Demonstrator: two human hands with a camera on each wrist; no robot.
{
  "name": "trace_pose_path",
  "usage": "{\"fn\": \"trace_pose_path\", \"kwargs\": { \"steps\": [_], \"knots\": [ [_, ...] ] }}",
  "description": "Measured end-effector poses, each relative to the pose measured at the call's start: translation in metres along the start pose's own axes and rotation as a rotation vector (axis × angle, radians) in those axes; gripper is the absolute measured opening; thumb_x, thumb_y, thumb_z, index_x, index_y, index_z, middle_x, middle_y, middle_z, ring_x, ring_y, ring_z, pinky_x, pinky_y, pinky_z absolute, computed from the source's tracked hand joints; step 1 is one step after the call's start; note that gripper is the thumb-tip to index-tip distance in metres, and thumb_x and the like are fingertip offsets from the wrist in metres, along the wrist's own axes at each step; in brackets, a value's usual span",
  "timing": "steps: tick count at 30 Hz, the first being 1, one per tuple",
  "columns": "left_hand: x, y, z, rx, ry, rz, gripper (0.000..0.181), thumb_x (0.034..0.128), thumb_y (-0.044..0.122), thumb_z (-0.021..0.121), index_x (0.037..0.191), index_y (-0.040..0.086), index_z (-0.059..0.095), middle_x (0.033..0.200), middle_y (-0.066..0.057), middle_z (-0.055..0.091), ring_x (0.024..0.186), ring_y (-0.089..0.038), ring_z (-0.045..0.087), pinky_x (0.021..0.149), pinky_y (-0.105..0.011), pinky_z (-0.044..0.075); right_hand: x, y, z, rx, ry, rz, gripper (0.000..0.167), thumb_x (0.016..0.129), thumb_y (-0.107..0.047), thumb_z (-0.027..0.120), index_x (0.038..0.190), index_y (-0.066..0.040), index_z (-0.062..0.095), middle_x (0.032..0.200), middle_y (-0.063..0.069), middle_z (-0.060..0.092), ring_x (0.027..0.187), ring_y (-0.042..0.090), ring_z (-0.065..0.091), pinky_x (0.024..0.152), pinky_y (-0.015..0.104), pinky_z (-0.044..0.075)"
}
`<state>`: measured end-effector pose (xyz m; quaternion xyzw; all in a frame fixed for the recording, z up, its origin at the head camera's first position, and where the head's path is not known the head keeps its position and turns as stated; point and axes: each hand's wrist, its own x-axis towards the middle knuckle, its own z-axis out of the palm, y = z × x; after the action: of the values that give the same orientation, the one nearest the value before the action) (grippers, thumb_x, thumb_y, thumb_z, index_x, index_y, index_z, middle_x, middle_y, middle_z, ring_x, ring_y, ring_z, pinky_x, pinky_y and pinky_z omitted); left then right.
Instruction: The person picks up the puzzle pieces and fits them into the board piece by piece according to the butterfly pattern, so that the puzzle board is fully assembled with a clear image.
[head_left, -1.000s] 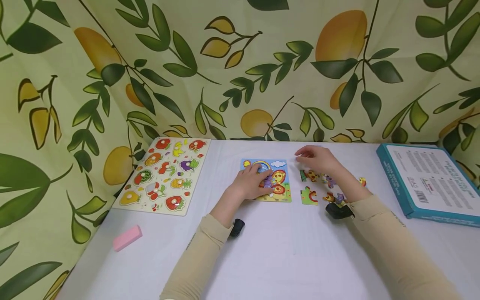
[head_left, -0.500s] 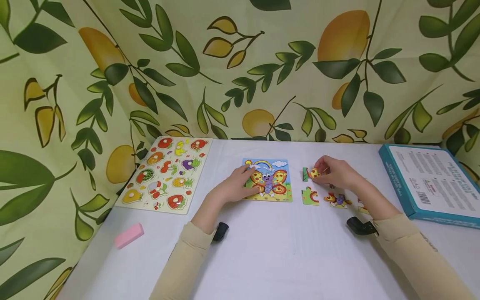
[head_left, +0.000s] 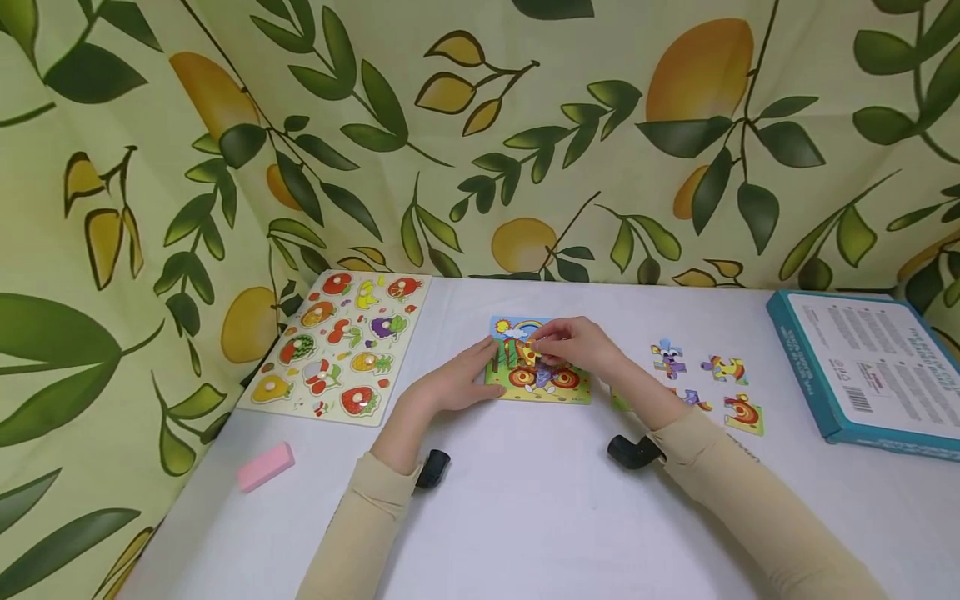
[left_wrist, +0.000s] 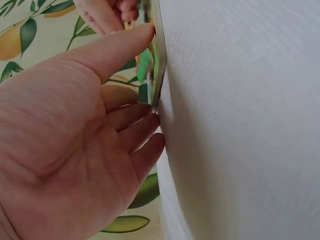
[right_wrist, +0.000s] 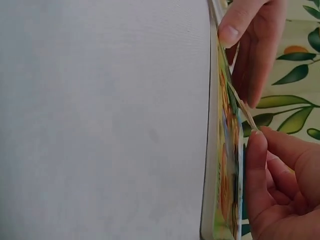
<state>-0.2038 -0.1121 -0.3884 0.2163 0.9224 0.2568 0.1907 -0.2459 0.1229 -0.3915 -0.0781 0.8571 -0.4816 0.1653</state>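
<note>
The butterfly puzzle board (head_left: 581, 390) lies flat on the white table. My right hand (head_left: 581, 343) pinches a green, red and yellow puzzle piece (head_left: 512, 353) over the board's upper left part; in the right wrist view the piece (right_wrist: 244, 107) tilts above the board between thumb and forefinger. My left hand (head_left: 448, 382) rests at the board's left edge, its fingers extended; the left wrist view shows the thumb of this hand (left_wrist: 70, 135) touching the edge.
Several loose puzzle pieces (head_left: 726, 368) lie right of the board, some partly behind the right forearm. A fruit puzzle board (head_left: 341, 346) lies at the left, with a pink block (head_left: 266, 467) in front of it. A blue-edged box (head_left: 873, 358) lies at the far right.
My right hand has picked up a piece from beside the board and carried it left over the board. My left hand has slid left from the board's middle to its edge.
</note>
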Motion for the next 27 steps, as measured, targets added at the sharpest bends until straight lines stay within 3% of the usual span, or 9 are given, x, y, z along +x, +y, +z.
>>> {"fn": "trace_pose_path", "kwargs": {
  "steps": [10,18,27],
  "knots": [
    [-0.001,0.001,-0.001,-0.013,-0.013,0.01,0.074,0.098,0.032,0.059,0.156,0.007,0.02,0.162,-0.011,0.011,0.148,-0.025,0.011,0.118,-0.04,0.016,0.011,-0.005,0.02,-0.053,0.032,-0.036,0.027,0.09,-0.022,0.072,0.108,-0.002,0.069,0.083,0.006,0.067,0.067,0.011,0.065,0.063,0.022,0.054],
    [-0.004,0.003,-0.002,0.017,-0.022,0.014,0.069,0.0988,0.035,0.056,0.155,0.011,0.024,0.163,-0.01,0.01,0.148,-0.028,0.011,0.118,-0.043,0.017,0.013,-0.008,0.022,-0.194,0.071,-0.112,0.02,0.089,-0.022,0.072,0.101,-0.006,0.071,0.082,0.004,0.065,0.069,0.014,0.059,0.062,0.024,0.047],
    [-0.003,0.005,0.0,0.062,-0.022,-0.003,0.069,0.0994,0.037,0.054,0.155,0.011,0.024,0.163,-0.009,0.009,0.148,-0.027,0.011,0.118,-0.041,0.018,0.014,-0.007,0.023,-0.21,0.062,-0.141,0.015,0.09,-0.018,0.072,0.099,-0.006,0.069,0.08,0.004,0.062,0.064,0.013,0.058,0.058,0.023,0.047]
  ]
}}
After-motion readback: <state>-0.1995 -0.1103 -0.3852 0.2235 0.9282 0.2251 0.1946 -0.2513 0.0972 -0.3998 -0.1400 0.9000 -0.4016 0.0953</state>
